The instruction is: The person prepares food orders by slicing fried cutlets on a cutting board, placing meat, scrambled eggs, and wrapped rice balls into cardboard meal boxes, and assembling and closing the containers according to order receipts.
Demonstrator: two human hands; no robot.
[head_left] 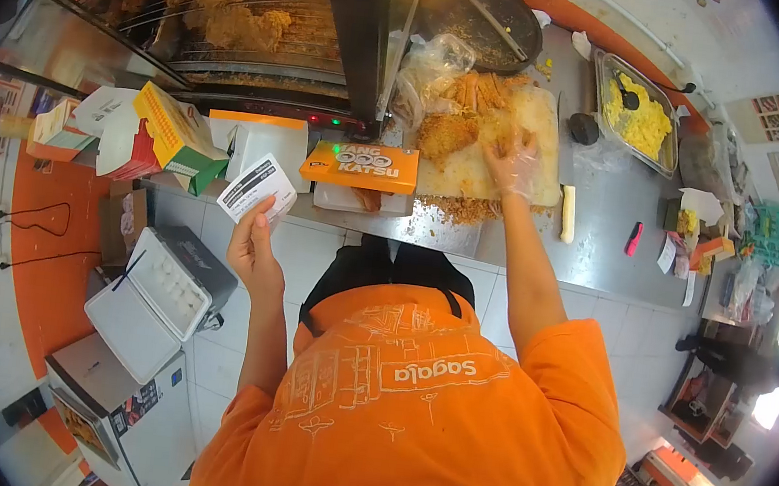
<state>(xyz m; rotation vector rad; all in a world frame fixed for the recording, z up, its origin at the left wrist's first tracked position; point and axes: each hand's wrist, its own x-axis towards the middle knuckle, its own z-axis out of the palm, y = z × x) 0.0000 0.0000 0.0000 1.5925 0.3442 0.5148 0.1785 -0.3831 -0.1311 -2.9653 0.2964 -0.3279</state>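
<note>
My left hand (259, 244) pinches a white printed card (259, 189) with black bands, held up over the counter's front edge. My right hand (514, 164), in a clear plastic glove, rests with spread fingers on the fried, crumbed food (483, 125) lying on a pale cutting board (547, 117). Between the two hands is an orange box (360, 166) marked "KATSU", its lower tray (333, 197) holding a brown piece. Just right of the board lies a knife with a cream handle (568, 214).
A heated glass cabinet (244, 95) of fried chicken stands at the upper left. Folded cartons (178, 131) line the counter's left. Behind the board is a dark pan (493, 26). A metal tray (668, 163) of yellow food and a pink object (635, 238) are at right.
</note>
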